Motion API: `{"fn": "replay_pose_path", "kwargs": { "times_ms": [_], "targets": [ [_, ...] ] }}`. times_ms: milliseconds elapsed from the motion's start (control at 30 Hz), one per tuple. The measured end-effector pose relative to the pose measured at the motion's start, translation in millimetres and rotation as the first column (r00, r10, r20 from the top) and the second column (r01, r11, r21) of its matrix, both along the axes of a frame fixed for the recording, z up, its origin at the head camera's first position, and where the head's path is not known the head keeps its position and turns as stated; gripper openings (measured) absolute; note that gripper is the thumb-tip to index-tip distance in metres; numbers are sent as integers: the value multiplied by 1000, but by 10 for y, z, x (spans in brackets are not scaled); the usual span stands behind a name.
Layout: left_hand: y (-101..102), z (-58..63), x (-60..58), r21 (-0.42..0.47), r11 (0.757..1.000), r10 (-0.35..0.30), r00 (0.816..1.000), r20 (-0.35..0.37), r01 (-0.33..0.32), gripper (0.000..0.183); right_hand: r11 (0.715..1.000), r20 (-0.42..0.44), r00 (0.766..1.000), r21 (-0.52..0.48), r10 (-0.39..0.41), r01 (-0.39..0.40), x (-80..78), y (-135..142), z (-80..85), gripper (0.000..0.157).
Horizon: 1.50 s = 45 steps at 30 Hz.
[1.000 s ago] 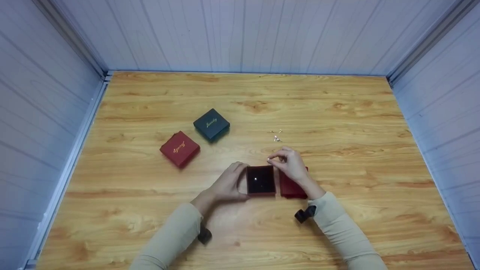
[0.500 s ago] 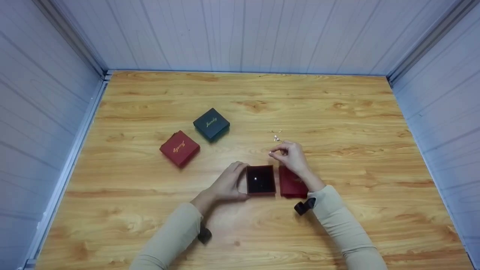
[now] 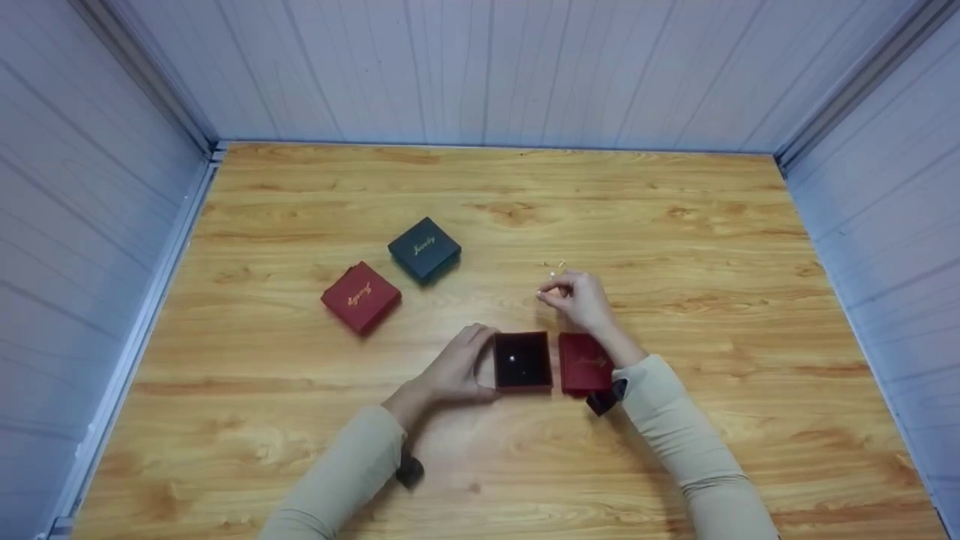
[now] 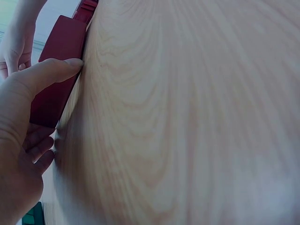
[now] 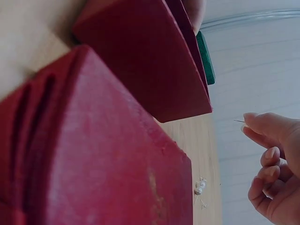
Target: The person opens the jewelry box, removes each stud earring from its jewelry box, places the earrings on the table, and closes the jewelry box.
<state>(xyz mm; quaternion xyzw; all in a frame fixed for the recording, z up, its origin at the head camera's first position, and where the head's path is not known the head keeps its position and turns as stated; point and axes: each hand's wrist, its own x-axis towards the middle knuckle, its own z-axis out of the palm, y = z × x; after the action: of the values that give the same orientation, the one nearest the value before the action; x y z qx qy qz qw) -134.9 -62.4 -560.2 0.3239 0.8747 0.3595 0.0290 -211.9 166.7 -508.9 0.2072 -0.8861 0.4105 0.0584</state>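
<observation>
My left hand (image 3: 454,367) grips the left side of an open red jewelry box (image 3: 523,388), thumb at the near side and fingers at the far side. Its dark insert holds a small bright stud near the left and a fainter speck beside it. Between thumb and index finger, my right hand (image 3: 585,300) pinches a small earring (image 5: 238,121) whose thin post points out in the right wrist view. That hand is above the table, beyond the box. Loose earrings (image 5: 200,187) with pearl-like beads lie by it, partly hidden in the head view.
Just right of the open box sits a red lid or box (image 3: 581,360) with gold lettering, under my right forearm. Farther left stand a closed red box (image 3: 361,296) and a dark green box (image 3: 424,247). Pale panel walls (image 3: 480,75) border the wooden table.
My right hand has moved away from the open box toward the far side, still pinching the earring, and now covers part of the loose earrings. My left hand and the box have stayed put.
</observation>
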Motion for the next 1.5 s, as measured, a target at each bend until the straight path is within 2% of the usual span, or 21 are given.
{"fn": "replay_pose_path", "kwargs": {
  "times_ms": [233,500,867,1300,1500],
  "targets": [
    [-5,-5,-2,10,1000,-1,1000,7,1,87,999,-7,1000,43,-20,20,-98,-14,-14,6],
    [-1,-6,-4,6,1000,-2,1000,7,2,87,996,98,994,84,-48,39,-195,-35,-41,10],
    [0,-11,-4,24,1000,-9,1000,-7,9,85,987,150,984,147,-92,70,-344,-44,-112,11],
    [0,5,-4,6,1000,-4,1000,-27,4,87,984,206,975,174,-78,42,-473,-119,-125,11],
    [-1,-4,-5,7,1000,-2,999,-32,3,87,980,191,979,196,-68,30,-529,-127,-173,11]
  ]
}}
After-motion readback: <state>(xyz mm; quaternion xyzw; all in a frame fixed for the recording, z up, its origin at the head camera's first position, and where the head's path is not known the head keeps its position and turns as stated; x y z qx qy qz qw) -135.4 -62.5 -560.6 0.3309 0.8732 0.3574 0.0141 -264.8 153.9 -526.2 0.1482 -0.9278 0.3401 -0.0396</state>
